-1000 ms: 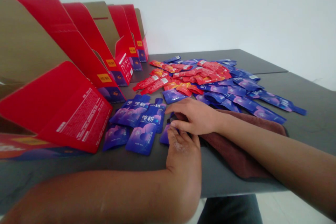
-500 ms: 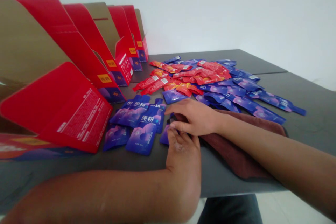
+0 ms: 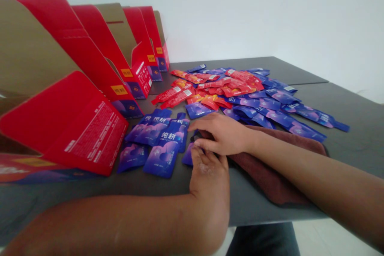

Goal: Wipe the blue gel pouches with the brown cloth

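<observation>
My left hand and my right hand meet at a blue pouch lying at the front edge of a dark red cloth. The right hand lies palm down over the cloth and pouch, fingers pressed together on it. The left hand's fingertips pinch the same pouch from below; most of the pouch is hidden. Just left of my hands lies a small group of blue pouches with white lettering.
A spread of red pouches and blue pouches covers the dark table behind my hands. Several open red cardboard display boxes stand along the left, the nearest one tipped toward me.
</observation>
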Tool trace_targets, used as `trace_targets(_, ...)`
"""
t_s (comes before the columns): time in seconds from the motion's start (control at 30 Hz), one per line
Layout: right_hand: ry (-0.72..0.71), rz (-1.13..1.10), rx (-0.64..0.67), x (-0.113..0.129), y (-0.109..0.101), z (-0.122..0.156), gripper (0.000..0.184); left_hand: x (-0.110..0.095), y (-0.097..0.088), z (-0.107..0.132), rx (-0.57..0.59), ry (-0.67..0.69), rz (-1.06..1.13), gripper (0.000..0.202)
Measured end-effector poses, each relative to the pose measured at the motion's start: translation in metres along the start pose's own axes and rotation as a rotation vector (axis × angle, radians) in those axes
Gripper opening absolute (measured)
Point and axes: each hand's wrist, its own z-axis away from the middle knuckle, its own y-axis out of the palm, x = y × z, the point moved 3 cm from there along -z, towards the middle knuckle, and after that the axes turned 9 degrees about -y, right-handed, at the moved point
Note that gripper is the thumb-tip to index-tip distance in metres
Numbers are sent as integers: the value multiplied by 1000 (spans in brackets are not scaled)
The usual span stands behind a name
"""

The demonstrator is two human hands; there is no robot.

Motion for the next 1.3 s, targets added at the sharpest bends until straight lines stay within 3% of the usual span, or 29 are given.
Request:
trace_targets(0.07,5,-7,-4,0,0,0,33,1,-1,-1,17,-2,0,46)
trace_targets(0.3,232,116,-56,-21,-2,4,35,-2,4,0,9,15,60,49)
trace_targets(0.53,-27,-4,-3,1,1,0,34,0,2,0,-18,-13,6,47)
trace_targets(0.8,224,105,-45,-20,-3,3,37,-1,4,1,-4,-9,112,47)
trace_targets(1.07,-6,-18,12,1,0,0,34,1,0,-1,-14,-29,75,47)
trace_targets(1.3,208,101,-38,-18,-2,3,36,0,1,0,19,11,108,50)
